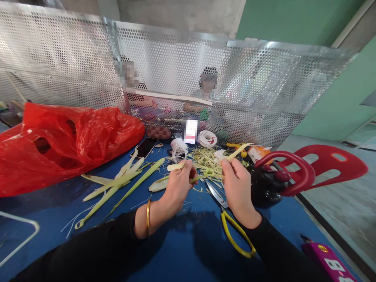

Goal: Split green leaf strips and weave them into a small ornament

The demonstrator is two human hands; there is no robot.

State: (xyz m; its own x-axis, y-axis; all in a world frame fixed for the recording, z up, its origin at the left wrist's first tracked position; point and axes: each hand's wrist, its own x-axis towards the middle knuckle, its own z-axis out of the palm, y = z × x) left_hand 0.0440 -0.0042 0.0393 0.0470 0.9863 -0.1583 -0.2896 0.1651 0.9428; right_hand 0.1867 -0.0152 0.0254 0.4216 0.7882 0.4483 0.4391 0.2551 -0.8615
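My left hand [178, 186] pinches a pale green leaf strip [175, 167], whose cut end sticks out to the left. Opposite it, my right hand [239, 192] has its fingers closed on another yellowish-green strip [239, 152] pointing up and right. A thin green stalk [198, 178] runs between the two hands; whether both grip it is hidden by the fingers. Scissors with yellow handles [225, 231] lie beside my right hand, partly under it. Long pale leaves [117, 182] are spread left of my left hand. Small green trimmings [202, 156] are heaped beyond both hands.
A red plastic bag [73, 141] fills the left side. Behind my hands are a dark phone [147, 148], white thread [179, 149] and a white spool [208, 138]. A black kettle [264, 188] stands right. Two people sit beyond the perforated metal screen [173, 62].
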